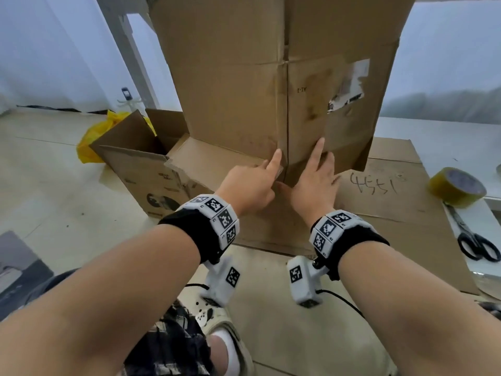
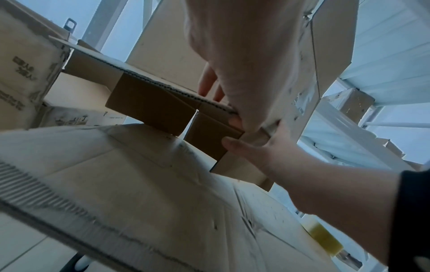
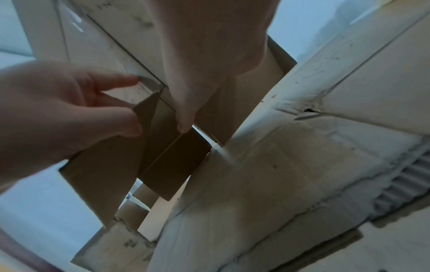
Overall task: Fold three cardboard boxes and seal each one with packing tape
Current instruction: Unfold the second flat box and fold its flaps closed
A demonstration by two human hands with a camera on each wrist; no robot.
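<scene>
A tall brown cardboard box (image 1: 238, 77) stands on end in front of me, on a flat cardboard sheet (image 1: 393, 207). Its two flaps meet in a vertical seam facing me. My left hand (image 1: 271, 172) is at the bottom of the seam. Its forefinger lies on the left flap, and the other fingers curl at that flap's lower edge (image 2: 177, 88). My right hand (image 1: 306, 169) lies on the right flap with straight, spread fingers. Its thumb (image 3: 184, 127) hooks under onto the flap's inner side. A roll of yellowish packing tape (image 1: 456, 187) sits at the right.
Black-handled scissors (image 1: 473, 237) lie on the white table (image 1: 447, 137) near the tape. A second box (image 1: 141, 164) stands on the floor at the left with its flaps up. A yellow bag (image 1: 95, 137) lies behind it. My foot shows below.
</scene>
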